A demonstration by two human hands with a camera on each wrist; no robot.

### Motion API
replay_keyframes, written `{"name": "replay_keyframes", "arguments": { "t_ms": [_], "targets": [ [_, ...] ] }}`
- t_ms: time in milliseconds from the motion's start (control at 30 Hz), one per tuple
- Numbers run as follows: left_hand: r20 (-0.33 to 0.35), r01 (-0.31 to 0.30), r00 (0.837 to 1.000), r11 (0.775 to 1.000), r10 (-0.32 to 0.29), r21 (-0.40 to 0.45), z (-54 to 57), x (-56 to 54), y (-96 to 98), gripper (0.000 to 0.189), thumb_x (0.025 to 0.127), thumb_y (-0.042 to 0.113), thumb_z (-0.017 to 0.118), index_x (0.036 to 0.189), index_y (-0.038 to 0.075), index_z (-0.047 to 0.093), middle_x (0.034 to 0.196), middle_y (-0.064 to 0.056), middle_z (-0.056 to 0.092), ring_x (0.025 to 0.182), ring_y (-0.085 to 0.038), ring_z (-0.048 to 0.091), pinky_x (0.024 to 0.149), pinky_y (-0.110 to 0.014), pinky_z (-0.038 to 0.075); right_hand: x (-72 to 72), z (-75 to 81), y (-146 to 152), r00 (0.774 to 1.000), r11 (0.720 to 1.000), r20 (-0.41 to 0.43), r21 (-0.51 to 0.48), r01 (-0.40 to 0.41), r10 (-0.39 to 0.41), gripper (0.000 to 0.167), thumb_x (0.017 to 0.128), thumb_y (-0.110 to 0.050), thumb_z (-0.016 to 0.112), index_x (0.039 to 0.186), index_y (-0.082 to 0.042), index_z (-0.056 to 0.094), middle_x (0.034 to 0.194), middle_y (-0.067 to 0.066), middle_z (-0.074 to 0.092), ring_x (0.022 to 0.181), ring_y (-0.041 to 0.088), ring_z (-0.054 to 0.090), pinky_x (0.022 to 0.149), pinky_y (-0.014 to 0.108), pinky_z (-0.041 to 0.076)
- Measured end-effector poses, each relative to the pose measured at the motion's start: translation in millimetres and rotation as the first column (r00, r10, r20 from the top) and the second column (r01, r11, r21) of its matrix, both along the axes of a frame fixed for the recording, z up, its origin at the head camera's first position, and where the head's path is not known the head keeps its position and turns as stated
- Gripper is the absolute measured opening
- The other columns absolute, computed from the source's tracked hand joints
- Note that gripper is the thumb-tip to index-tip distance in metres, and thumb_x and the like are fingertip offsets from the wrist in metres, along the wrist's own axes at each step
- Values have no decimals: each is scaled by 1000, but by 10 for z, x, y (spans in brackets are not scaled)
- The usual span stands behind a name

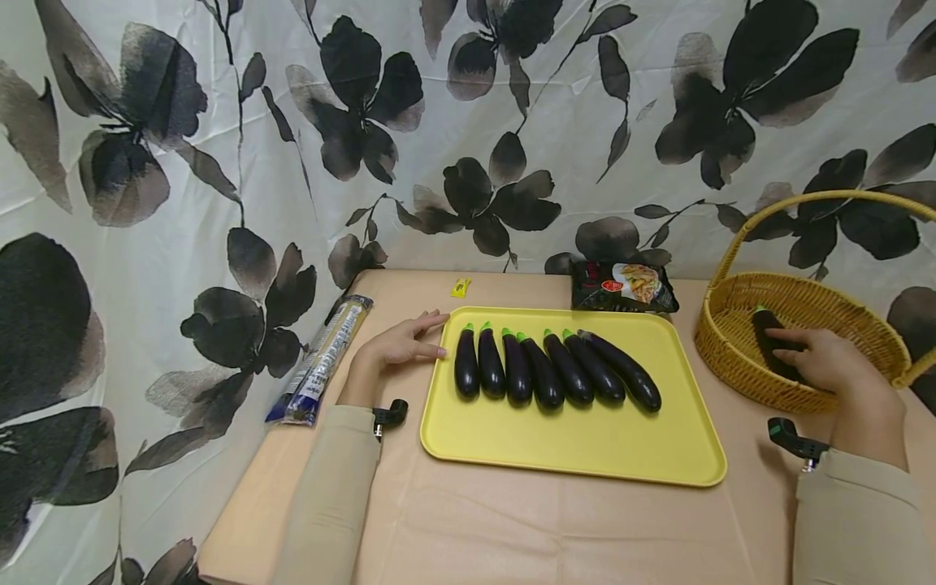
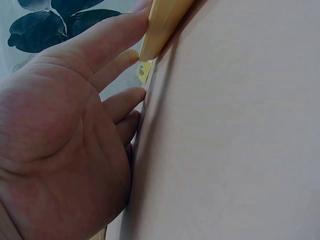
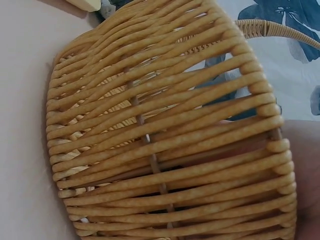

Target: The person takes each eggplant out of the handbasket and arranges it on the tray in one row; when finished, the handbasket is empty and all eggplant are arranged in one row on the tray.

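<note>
Several dark purple eggplants with green stem ends lie side by side on a yellow tray. At the tray's left edge, my left hand touches the rim with its thumb and fingertips, fingers fairly straight; the left wrist view shows its palm beside the tray rim. My right hand reaches into the wicker basket and grips another eggplant, which lies tilted inside. In the right wrist view the basket's woven wall hides most of that hand.
A black food packet stands behind the tray, with a small yellow sachet to its left. Long blue-and-yellow packages lie along the table's left edge. The basket's tall handle arches over it. A floral curtain hangs behind.
</note>
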State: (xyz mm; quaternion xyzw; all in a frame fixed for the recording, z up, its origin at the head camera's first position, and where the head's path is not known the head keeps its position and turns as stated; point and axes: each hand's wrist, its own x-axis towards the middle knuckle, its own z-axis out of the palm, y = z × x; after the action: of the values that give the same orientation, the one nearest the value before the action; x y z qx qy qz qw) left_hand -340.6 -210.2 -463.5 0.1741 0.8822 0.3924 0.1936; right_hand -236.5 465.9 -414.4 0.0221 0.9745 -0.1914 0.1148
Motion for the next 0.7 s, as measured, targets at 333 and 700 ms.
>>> {"name": "replay_keyframes", "arguments": {
  "t_ms": [333, 700],
  "targets": [
    [9, -3, 1000, 1000, 3, 3, 14, -2, 2, 90, 86, 45, 85, 162, 28, 40, 176, -4, 16, 164, -26, 1, 132, -53, 3, 32, 37, -51, 984, 995, -169, -91, 49, -64, 54, 112, -26, 45, 157, 3, 37, 143, 49, 37, 84, 43, 50, 69, 49, 44],
    [12, -5, 1000, 1000, 5, 8, 22, -8, 3, 90, 86, 44, 85, 162, 29, 40, 176, -3, 16, 164, -26, 2, 132, -52, 3, 37, 160, -189, 965, 969, -242, -245, 45, -106, 60, 111, -35, 50, 160, -5, 37, 67, 7, 47, 49, 19, 40, 45, 33, 39]
  ]
}}
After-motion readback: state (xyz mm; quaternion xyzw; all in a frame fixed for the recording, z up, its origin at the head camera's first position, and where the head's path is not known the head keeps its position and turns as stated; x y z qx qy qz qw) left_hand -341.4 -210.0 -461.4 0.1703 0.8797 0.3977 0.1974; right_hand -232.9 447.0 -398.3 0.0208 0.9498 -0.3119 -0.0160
